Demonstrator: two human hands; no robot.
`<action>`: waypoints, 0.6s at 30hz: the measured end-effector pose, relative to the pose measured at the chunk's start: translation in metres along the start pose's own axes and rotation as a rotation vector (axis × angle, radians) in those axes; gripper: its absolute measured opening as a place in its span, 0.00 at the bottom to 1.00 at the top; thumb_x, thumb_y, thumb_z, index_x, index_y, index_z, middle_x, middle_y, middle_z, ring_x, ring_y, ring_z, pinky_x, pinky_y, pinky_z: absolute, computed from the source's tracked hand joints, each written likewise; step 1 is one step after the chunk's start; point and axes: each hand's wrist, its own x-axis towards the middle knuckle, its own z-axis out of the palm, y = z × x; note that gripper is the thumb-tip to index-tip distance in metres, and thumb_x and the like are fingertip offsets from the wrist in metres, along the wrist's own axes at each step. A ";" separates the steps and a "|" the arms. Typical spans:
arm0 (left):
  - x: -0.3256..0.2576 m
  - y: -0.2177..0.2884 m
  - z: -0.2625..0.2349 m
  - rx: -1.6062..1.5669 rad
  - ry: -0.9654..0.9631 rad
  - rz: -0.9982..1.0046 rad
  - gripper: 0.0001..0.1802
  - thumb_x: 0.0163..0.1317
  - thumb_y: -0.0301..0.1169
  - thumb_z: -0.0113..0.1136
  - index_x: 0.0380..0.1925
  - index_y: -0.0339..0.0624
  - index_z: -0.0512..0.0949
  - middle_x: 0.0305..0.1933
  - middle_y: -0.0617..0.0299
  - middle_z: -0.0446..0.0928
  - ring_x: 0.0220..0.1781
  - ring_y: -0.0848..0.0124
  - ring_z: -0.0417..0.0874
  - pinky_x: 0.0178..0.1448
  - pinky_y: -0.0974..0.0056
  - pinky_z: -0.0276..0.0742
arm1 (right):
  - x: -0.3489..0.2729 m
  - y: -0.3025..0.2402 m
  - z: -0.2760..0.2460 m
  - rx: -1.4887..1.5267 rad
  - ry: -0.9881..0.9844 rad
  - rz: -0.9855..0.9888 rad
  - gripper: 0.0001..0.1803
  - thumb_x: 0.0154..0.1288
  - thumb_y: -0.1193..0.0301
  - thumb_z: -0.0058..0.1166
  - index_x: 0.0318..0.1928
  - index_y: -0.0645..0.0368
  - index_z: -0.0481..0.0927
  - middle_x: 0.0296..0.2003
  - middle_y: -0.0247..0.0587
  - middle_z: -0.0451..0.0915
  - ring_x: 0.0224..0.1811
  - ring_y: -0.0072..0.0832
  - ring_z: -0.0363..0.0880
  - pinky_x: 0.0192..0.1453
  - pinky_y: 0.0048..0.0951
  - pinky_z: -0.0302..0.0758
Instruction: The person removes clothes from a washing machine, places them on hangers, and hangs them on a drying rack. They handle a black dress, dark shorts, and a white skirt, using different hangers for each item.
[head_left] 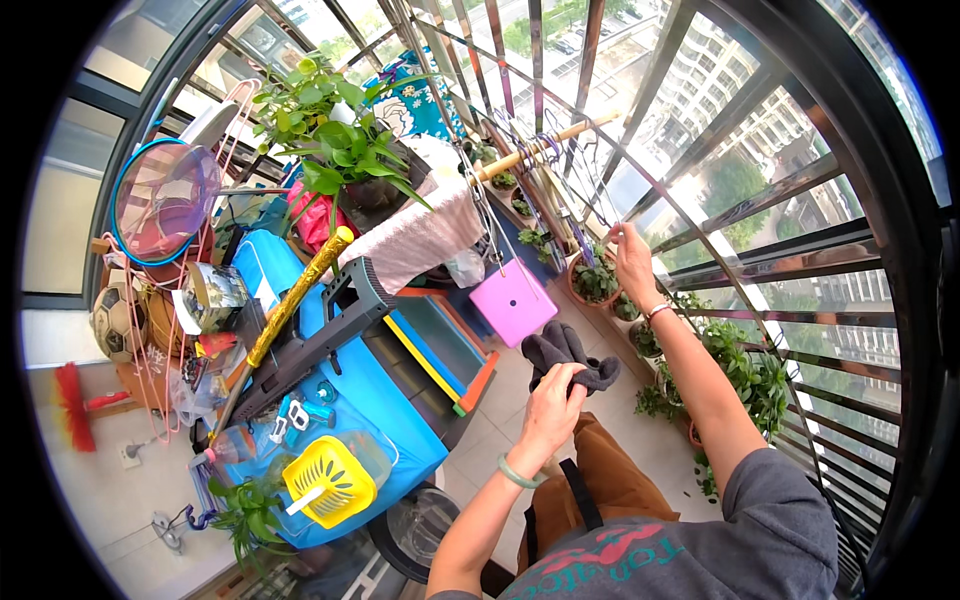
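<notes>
My left hand (552, 412) is closed round a bunched dark grey cloth (562, 352), held in front of my body; its exact kind cannot be made out. Farther out and to the right, my right hand (632, 262) pinches the lower part of a thin clothes hanger (598, 190). Several hangers dangle from a wooden pole (545, 150) by the window bars. Left of the cloth hangs a pink square plastic piece (512, 302).
A blue-covered table (395, 455) at the left carries a yellow basket (330, 482), a black toy-gun-like object (300, 350) and a gold tube (300, 295). Potted plants (597, 278) line the barred window (740, 200). A black-rimmed bin (415, 530) stands below the table.
</notes>
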 end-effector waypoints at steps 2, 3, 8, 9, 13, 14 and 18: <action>-0.013 0.002 -0.001 0.009 0.026 0.031 0.08 0.61 0.23 0.55 0.41 0.36 0.75 0.36 0.52 0.76 0.37 0.55 0.80 0.43 0.60 0.75 | -0.025 -0.009 -0.011 -0.002 -0.003 0.105 0.08 0.74 0.74 0.38 0.48 0.58 0.70 0.35 0.52 0.78 0.41 0.46 0.79 0.47 0.40 0.73; -0.019 0.002 -0.002 0.011 0.027 0.026 0.08 0.61 0.23 0.55 0.41 0.36 0.75 0.36 0.52 0.76 0.37 0.55 0.80 0.43 0.60 0.75 | -0.038 -0.015 -0.018 -0.003 -0.003 0.156 0.08 0.74 0.73 0.38 0.48 0.57 0.71 0.34 0.52 0.78 0.40 0.46 0.79 0.46 0.41 0.73; -0.054 0.010 -0.009 0.032 0.044 0.034 0.09 0.62 0.27 0.54 0.42 0.42 0.76 0.39 0.55 0.77 0.41 0.52 0.79 0.44 0.55 0.76 | -0.119 -0.048 -0.054 -0.101 0.050 0.125 0.09 0.76 0.71 0.40 0.49 0.58 0.72 0.31 0.51 0.78 0.34 0.46 0.79 0.40 0.40 0.75; -0.063 0.013 -0.011 0.052 0.055 0.042 0.09 0.62 0.27 0.54 0.42 0.42 0.76 0.39 0.55 0.77 0.42 0.52 0.79 0.45 0.55 0.75 | -0.140 -0.053 -0.061 -0.092 0.099 0.091 0.09 0.76 0.70 0.40 0.50 0.58 0.72 0.32 0.51 0.78 0.34 0.44 0.80 0.39 0.39 0.75; -0.102 0.025 -0.022 0.073 0.087 0.132 0.09 0.62 0.24 0.55 0.43 0.35 0.75 0.38 0.52 0.77 0.38 0.57 0.79 0.45 0.62 0.74 | -0.227 -0.104 -0.098 0.282 0.191 0.128 0.13 0.77 0.68 0.41 0.53 0.60 0.73 0.40 0.40 0.84 0.35 0.22 0.82 0.35 0.26 0.78; -0.112 0.028 -0.027 0.076 0.091 0.149 0.09 0.63 0.24 0.55 0.43 0.34 0.75 0.38 0.53 0.77 0.38 0.59 0.79 0.46 0.63 0.74 | -0.247 -0.118 -0.107 0.438 0.183 0.149 0.13 0.78 0.68 0.41 0.53 0.60 0.73 0.40 0.39 0.84 0.35 0.22 0.82 0.36 0.25 0.78; -0.164 0.048 -0.045 0.077 0.079 0.132 0.08 0.65 0.25 0.54 0.42 0.34 0.75 0.34 0.56 0.77 0.35 0.67 0.78 0.43 0.66 0.74 | -0.309 -0.174 -0.144 1.108 -0.325 0.335 0.15 0.78 0.62 0.41 0.51 0.58 0.73 0.57 0.53 0.76 0.29 0.23 0.81 0.33 0.23 0.77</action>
